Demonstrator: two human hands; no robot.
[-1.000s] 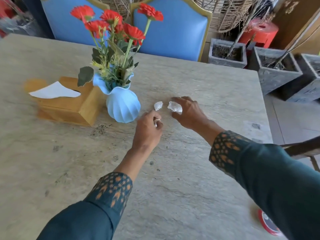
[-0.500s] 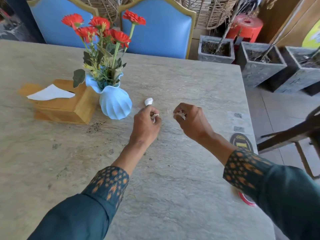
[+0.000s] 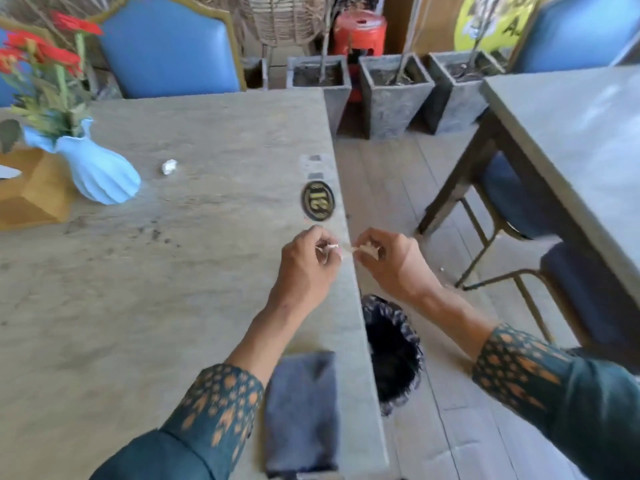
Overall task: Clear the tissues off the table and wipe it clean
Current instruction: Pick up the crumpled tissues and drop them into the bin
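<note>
At 9 o'clock stand a wooden box [image 3: 38, 188] and a blue vase [image 3: 104, 176] of red flowers on the table [image 3: 194, 258]. 1 crumpled tissue [image 3: 169, 167] lies on the table at 10 o'clock, just right of the vase. A grey cloth [image 3: 302, 410] lies at 6 o'clock. The left hand [image 3: 306, 268] pinches a tissue scrap [image 3: 329, 247] over the table's right edge. At 3 o'clock from it, the right hand [image 3: 391, 263] pinches another scrap [image 3: 370, 250], above a black bin [image 3: 391, 355].

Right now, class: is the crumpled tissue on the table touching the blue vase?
Apart. The head view shows bare table between the crumpled tissue and the blue vase.
</note>
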